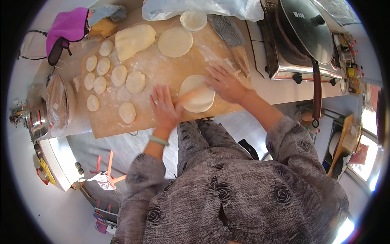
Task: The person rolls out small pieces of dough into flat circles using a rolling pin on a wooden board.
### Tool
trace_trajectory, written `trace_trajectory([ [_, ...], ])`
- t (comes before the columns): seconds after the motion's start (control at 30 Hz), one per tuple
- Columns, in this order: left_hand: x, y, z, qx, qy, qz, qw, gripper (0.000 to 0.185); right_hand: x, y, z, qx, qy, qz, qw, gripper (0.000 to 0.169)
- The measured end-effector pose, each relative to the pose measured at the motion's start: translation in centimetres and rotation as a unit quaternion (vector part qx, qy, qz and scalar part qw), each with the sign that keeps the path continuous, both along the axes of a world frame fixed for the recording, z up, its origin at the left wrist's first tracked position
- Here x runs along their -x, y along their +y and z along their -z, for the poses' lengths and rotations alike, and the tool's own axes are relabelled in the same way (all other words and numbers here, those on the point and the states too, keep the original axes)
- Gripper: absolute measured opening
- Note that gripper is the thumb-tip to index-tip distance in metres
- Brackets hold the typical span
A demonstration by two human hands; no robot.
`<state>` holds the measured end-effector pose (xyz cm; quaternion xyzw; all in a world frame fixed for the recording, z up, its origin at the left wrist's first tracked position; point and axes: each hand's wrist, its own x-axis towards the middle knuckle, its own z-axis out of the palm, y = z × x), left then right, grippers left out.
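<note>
A flat round of dough [199, 102] lies near the front edge of a floured wooden board [158, 113]. Across it runs a thin wooden rolling pin [193, 94], blurred by motion. My left hand [166, 106] rests on the pin's left end, and my right hand [225, 82] is over its right end; both have the fingers stretched out. Several small dough discs [118, 75] lie on the left half of the board. Behind them are a large dough lump [135, 39] and another rolled round [175, 42].
A bowl of flour [193, 20] and a cleaver [228, 32] lie at the board's back. A gas stove [307, 68] with a lidded pan [307, 30] stands right, its handle over the counter edge. Left are a plastic-covered basin [58, 103] and a metal pot [38, 119].
</note>
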<state>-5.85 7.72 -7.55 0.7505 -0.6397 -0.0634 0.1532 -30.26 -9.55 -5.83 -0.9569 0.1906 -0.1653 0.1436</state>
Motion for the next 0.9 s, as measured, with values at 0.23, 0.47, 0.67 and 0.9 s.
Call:
trace_trajectory([
  [0.23,0.0,-0.2,-1.3,-0.012,-0.001,0.050,0.999,0.080,3.2,2.9,-0.1,-0.058,0.029,0.138,0.988,0.045],
  [0.47,2.5,2.9,-0.5,-0.042,-0.006,0.039,0.998,0.080,3.3,2.3,-0.7,-0.035,0.052,0.069,0.996,0.047],
  [0.67,-3.4,-4.7,-0.3,0.067,0.024,0.025,0.997,0.073,0.8,0.0,0.5,-0.077,0.045,0.104,0.991,0.049],
  [0.9,4.4,5.3,-2.5,-0.106,0.065,0.105,0.987,0.082,7.2,5.2,-2.1,-0.022,0.089,0.115,0.989,0.044],
])
